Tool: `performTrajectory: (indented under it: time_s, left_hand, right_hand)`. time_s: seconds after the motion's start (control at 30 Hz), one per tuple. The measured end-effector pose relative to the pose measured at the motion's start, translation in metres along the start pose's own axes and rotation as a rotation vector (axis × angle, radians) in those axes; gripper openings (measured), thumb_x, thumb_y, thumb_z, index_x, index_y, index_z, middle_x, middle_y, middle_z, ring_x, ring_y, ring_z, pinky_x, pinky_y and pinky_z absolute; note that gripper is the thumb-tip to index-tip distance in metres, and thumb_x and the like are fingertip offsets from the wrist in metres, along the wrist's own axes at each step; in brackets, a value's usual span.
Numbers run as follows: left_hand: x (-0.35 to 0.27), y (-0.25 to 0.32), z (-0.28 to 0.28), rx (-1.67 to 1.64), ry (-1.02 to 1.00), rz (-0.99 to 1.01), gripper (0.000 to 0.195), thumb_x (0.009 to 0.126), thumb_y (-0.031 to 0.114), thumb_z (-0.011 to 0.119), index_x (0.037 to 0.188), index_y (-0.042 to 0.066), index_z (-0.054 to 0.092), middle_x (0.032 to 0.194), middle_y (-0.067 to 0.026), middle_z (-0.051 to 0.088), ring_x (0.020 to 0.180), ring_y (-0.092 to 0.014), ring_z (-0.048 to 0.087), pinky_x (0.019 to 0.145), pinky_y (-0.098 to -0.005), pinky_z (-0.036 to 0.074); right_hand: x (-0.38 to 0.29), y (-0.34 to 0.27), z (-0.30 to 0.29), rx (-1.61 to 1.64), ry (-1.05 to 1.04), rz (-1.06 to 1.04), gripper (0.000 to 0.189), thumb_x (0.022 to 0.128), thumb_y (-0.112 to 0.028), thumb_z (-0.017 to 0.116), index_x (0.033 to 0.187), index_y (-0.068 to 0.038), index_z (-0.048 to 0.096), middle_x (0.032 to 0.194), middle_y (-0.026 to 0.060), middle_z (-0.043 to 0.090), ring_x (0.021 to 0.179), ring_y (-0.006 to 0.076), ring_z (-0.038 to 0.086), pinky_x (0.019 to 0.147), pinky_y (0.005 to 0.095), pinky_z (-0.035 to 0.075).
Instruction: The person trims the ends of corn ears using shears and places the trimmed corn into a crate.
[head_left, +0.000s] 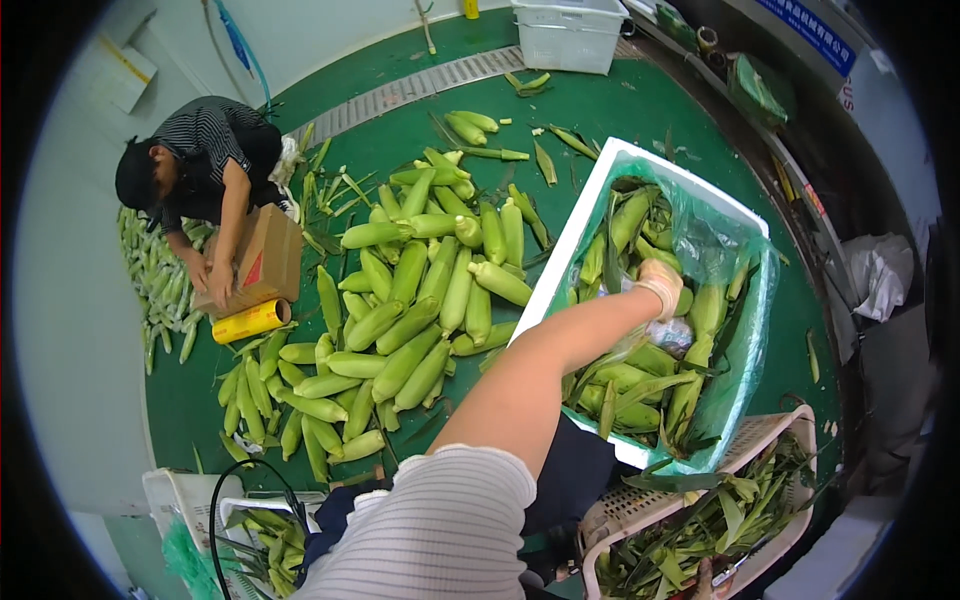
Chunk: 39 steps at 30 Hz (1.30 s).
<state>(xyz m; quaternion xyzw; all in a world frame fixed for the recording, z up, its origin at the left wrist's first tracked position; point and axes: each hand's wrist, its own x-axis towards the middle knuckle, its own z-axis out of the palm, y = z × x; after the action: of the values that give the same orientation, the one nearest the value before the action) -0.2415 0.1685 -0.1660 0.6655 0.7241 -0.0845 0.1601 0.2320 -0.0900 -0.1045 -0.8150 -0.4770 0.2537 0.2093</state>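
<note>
My left hand, in a pale glove, reaches down into a white foam box lined with green plastic film. It touches the husked corn ears inside; its fingers are partly hidden, so I cannot tell whether they grip one. Clear bags lie among the ears under the wrist. My right hand shows only in part at the bottom edge, over a basket of husk leaves. It holds what looks like a knife, with its metal blade pointing up and right.
A large pile of trimmed corn covers the green floor at left. Beyond it a co-worker bends over a cardboard box, beside a yellow film roll. A plastic basket of husks stands at lower right. White crates stand at the back.
</note>
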Motion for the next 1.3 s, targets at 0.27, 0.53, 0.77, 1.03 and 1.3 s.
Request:
performTrajectory:
  time_s: [0.27,0.53,0.77,1.03,1.3]
  left_hand:
    - [-0.156,0.038,-0.030,-1.078,-0.348,0.062,0.053,0.070,0.054,0.075,0.093,0.007,0.073,0.089,-0.0098,0.068,0.072,-0.013,0.060,0.061,-0.0321,0.051]
    - [-0.258,0.206,-0.008,-1.392,-0.127,0.558,0.069,0.083,0.060,0.058,0.116,0.000,0.053,0.102,-0.0179,0.062,0.092,-0.027,0.062,0.083,-0.0342,0.048]
    - [-0.213,0.231,-0.026,-0.813,0.009,0.788,0.056,0.085,0.050,0.057,0.103,-0.002,0.064,0.093,-0.0220,0.066,0.084,-0.032,0.064,0.077,-0.0390,0.051]
    - [-0.158,0.287,-0.056,-2.058,-0.386,0.160,0.029,0.082,0.029,0.067,0.088,0.002,0.059,0.075,-0.0130,0.063,0.068,-0.025,0.061,0.065,-0.0362,0.051]
    - [-0.106,0.214,-0.051,-2.506,0.202,0.018,0.036,0.086,0.038,0.065,0.088,0.003,0.057,0.078,-0.0092,0.061,0.074,-0.023,0.059,0.077,-0.0374,0.047]
  right_hand:
    - [-0.020,-0.041,0.010,0.490,-0.327,0.061,0.062,0.080,-0.031,0.071,0.128,-0.001,0.043,0.113,0.0158,0.058,0.096,0.0266,0.058,0.082,0.0395,0.049]
    - [-0.055,-0.085,0.018,1.218,-0.541,-0.243,0.042,0.095,-0.031,0.052,0.121,0.002,0.054,0.117,0.0125,0.058,0.107,0.0211,0.054,0.095,0.0335,0.041]
    - [-0.057,-0.057,0.009,0.871,-0.135,-0.132,0.049,0.072,0.001,0.073,0.116,-0.005,0.054,0.104,0.0057,0.063,0.090,0.0184,0.062,0.079,0.0314,0.052]
    - [-0.043,-0.035,-0.030,0.290,-0.120,-0.367,0.062,0.064,-0.020,0.082,0.113,0.001,0.051,0.100,0.0150,0.063,0.087,0.0239,0.062,0.078,0.0340,0.050]
    - [-0.035,-0.009,-0.015,0.429,-0.132,0.042,0.044,0.074,-0.031,0.078,0.093,-0.004,0.050,0.082,0.0070,0.063,0.073,0.0175,0.061,0.067,0.0311,0.051]
